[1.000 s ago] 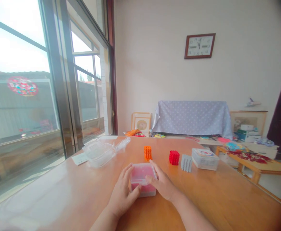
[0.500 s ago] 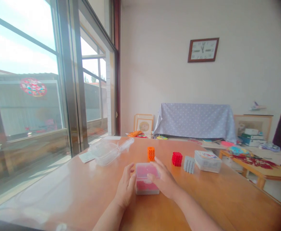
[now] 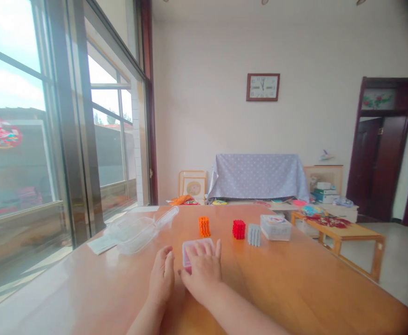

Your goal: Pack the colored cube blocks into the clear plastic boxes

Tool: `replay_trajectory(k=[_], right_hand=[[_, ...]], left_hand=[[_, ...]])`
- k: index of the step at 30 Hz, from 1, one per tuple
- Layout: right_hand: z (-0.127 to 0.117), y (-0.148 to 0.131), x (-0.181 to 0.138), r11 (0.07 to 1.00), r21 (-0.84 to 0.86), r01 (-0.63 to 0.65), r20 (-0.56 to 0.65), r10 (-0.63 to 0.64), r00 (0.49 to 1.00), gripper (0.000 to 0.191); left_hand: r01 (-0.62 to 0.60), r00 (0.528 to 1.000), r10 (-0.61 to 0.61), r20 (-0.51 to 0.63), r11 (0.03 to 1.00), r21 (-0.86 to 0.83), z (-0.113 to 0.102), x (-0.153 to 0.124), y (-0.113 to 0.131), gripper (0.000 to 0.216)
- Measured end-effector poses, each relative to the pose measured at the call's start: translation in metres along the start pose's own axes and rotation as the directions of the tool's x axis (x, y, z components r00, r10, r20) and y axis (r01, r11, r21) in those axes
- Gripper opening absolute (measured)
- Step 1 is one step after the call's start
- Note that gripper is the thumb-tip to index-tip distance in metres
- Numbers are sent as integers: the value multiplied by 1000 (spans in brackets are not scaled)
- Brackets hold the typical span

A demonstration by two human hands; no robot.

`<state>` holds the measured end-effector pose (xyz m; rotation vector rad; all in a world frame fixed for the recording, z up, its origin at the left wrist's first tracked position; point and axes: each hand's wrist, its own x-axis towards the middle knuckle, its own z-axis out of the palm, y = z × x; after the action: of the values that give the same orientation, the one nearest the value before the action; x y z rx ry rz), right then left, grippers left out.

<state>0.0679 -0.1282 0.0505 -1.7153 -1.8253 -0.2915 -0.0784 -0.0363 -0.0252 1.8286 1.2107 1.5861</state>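
Note:
A small clear plastic box with pink contents (image 3: 194, 245) sits on the wooden table (image 3: 294, 284) in front of me. My right hand (image 3: 203, 270) lies flat on top of its lid, fingers stretched out. My left hand (image 3: 162, 275) rests on the table just left of the box, fingers straight and together, touching or nearly touching its side. Beyond the box stand an orange block cube (image 3: 204, 226), a red block cube (image 3: 239, 229) and a grey block piece (image 3: 254, 234).
An open clear plastic container (image 3: 134, 229) lies at the left on a paper slip (image 3: 101, 244). A lidded clear box (image 3: 276, 227) stands at the right. Large windows run along the left. A low wooden table (image 3: 339, 230) stands beyond.
My right hand moved from gripping the box's side to lying flat on its lid. My left hand slid off the box's left side. The camera view rose and turned right.

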Motion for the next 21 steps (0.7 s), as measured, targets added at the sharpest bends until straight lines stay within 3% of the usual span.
replay_trajectory(k=[5, 9, 16, 21], right_hand=[[-6, 15, -5, 999, -19, -34, 0, 34, 999, 49], [-14, 45, -17, 996, -60, -69, -33, 67, 997, 53], [-39, 128, -43, 971, -178, -161, -173, 131, 976, 54], [-53, 194, -54, 921, -303, -245, -237, 176, 955, 42]], left_hand=[[-42, 999, 40, 27, 995, 87, -1, 1, 1, 39], [-71, 997, 64, 44, 984, 162, -2, 1, 3, 38], [-229, 967, 181, 181, 926, 299, 0, -4, 17, 29], [-377, 922, 304, 239, 849, 372, 6, -7, 18, 27]])
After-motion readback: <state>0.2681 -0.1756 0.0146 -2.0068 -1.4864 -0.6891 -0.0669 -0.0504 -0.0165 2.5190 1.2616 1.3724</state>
